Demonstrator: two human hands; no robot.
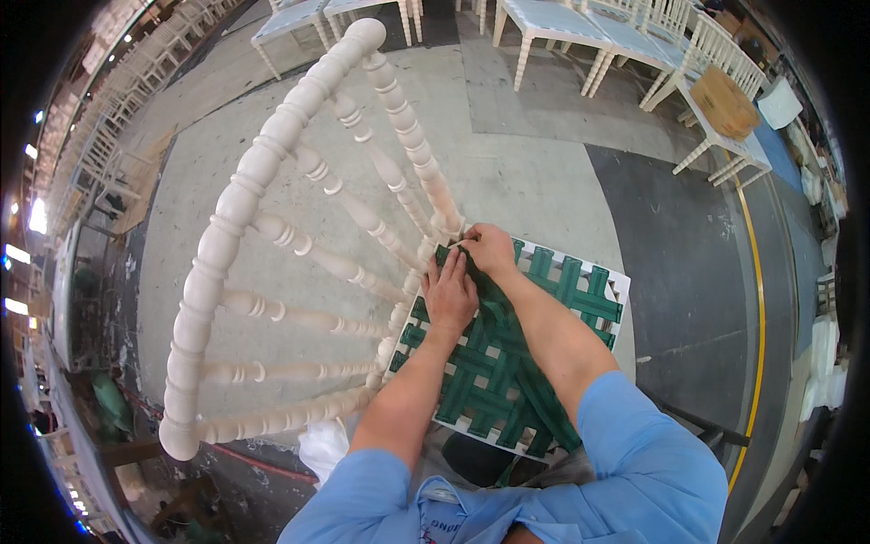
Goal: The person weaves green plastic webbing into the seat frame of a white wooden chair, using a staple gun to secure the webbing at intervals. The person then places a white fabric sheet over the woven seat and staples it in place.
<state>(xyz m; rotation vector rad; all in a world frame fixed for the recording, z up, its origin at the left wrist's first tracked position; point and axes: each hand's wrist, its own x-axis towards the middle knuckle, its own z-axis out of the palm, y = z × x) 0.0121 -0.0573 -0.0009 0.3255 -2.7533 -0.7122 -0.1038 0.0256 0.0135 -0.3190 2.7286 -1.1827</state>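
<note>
A cream chair with a turned spindle back point(237, 204) stands in front of me, its back to the left. Dark green webbing straps point(480, 385) are woven across its white seat frame point(620, 288). At the seat's back edge, my left hand point(450, 295) lies with its fingers flat on the webbing. Beside it, my right hand point(490, 248) has its fingers curled in a pinch on a green strap by the back corner post. A loose length of strap point(507, 326) runs from the hands toward me, between my forearms. My fingertips partly hide the strap's end.
More cream chairs with pale blue seats point(555, 20) line the far side. A brown package point(723, 102) sits on one chair at the far right. A red hose point(258, 464) crosses the floor at lower left, near a white bag point(323, 449). A yellow line point(759, 317) marks the floor at right.
</note>
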